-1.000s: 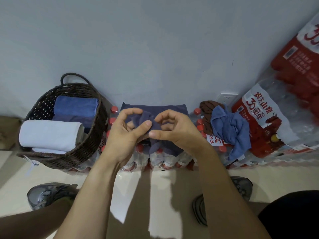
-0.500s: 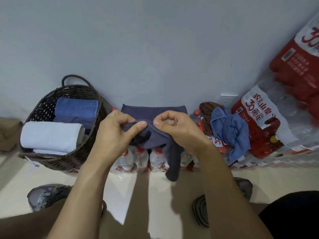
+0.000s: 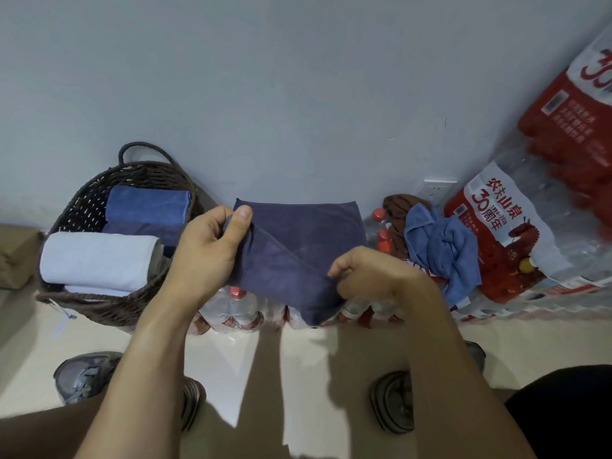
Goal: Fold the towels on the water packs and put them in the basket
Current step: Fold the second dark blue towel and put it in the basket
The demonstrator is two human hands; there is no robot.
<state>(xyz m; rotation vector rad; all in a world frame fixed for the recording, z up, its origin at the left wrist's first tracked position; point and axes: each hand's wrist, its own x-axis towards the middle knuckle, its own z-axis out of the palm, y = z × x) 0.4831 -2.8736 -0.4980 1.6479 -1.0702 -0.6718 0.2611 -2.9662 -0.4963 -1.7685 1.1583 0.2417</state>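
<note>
A dark blue towel (image 3: pixel 298 246) is stretched above the water pack (image 3: pixel 238 313) in the middle, with another flat layer of it lying behind against the wall. My left hand (image 3: pixel 205 253) pinches its upper left corner between thumb and fingers. My right hand (image 3: pixel 367 273) pinches its lower right edge. A light blue towel (image 3: pixel 443 250) and a brown towel (image 3: pixel 397 210) lie crumpled on the packs to the right. The dark wicker basket (image 3: pixel 99 306) at the left holds a rolled white towel (image 3: pixel 96 256) and folded blue towels (image 3: pixel 149 207).
Large red and white water packs (image 3: pixel 516 233) are stacked at the right against the wall. A wall socket (image 3: pixel 433 190) sits behind the crumpled towels. My two shoes (image 3: pixel 86 376) stand on the pale floor. A brown box (image 3: pixel 13 253) lies at the far left.
My hands have moved apart, the left up and left, the right down and right. The bunched dark blue towel is now pulled out into a flat sheet between them.
</note>
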